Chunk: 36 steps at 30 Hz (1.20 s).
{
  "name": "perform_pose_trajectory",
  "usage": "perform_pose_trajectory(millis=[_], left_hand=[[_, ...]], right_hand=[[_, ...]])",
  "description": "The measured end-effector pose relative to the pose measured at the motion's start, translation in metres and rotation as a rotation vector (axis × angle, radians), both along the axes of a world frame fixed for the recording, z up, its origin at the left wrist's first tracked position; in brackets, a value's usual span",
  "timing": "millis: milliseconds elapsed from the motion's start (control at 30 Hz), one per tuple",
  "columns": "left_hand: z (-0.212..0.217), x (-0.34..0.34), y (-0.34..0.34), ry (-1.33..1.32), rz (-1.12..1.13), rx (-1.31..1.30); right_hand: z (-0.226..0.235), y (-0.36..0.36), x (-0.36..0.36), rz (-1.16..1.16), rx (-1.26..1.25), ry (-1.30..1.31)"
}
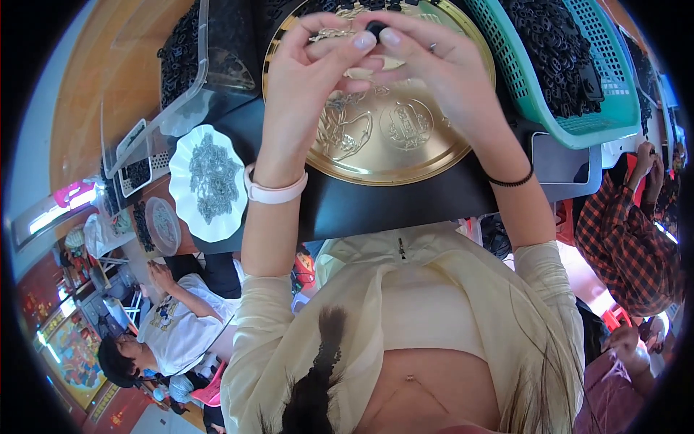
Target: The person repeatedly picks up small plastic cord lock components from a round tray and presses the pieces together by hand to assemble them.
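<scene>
Above a round gold tray (390,170), my two hands meet at a small black piece (375,29), too small to name further. My left hand (322,58) pinches it with the thumb from one side. From the other side, my right hand (426,54) closes thumb and finger on it. Thin gold-coloured metal pieces (345,130) lie on the tray under my hands. An embossed round emblem marks the tray's surface. Fingers partly hide the black piece.
At the right stands a green perforated basket (578,134) heaped with black parts (553,58). Left lie a white scalloped dish (181,181) of small silvery pieces (212,177) and a clear plastic bin (166,108). Co-workers sit at both sides, one in a white shirt (181,318).
</scene>
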<state>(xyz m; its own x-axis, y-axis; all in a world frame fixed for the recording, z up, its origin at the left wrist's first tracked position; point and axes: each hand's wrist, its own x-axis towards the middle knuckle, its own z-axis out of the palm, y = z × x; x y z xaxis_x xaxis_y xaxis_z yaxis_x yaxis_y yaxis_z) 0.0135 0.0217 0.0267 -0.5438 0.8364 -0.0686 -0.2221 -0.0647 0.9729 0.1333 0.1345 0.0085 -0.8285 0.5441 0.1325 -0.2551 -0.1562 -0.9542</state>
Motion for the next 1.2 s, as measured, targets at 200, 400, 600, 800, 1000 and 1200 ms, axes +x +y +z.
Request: perform_pose_trajectory(millis=[200,400,600,800,1000,1200], left_hand=[[0.001,-0.028,-0.014,0.395,0.127,-0.182],[-0.021,-0.028,-0.025,0.976,-0.013,-0.520],[-0.022,-0.029,-0.028,1.169,-0.032,-0.489],[-0.028,-0.031,-0.032,1.116,0.031,-0.502],[-0.030,-0.034,-0.032,1.161,0.087,-0.500],[-0.040,-0.038,-0.033,1.177,0.100,-0.505]], right_hand=[[0.079,0.025,0.035,-0.942,0.699,-0.488],[0.015,0.039,-0.008,-0.509,0.304,0.860],[-0.043,0.017,-0.011,-0.369,1.294,-0.246],[-0.054,0.021,-0.018,-0.333,1.348,-0.279],[-0.051,0.024,-0.015,-0.336,1.207,-0.336],[-0.037,0.016,-0.005,-0.071,0.236,-0.366]])
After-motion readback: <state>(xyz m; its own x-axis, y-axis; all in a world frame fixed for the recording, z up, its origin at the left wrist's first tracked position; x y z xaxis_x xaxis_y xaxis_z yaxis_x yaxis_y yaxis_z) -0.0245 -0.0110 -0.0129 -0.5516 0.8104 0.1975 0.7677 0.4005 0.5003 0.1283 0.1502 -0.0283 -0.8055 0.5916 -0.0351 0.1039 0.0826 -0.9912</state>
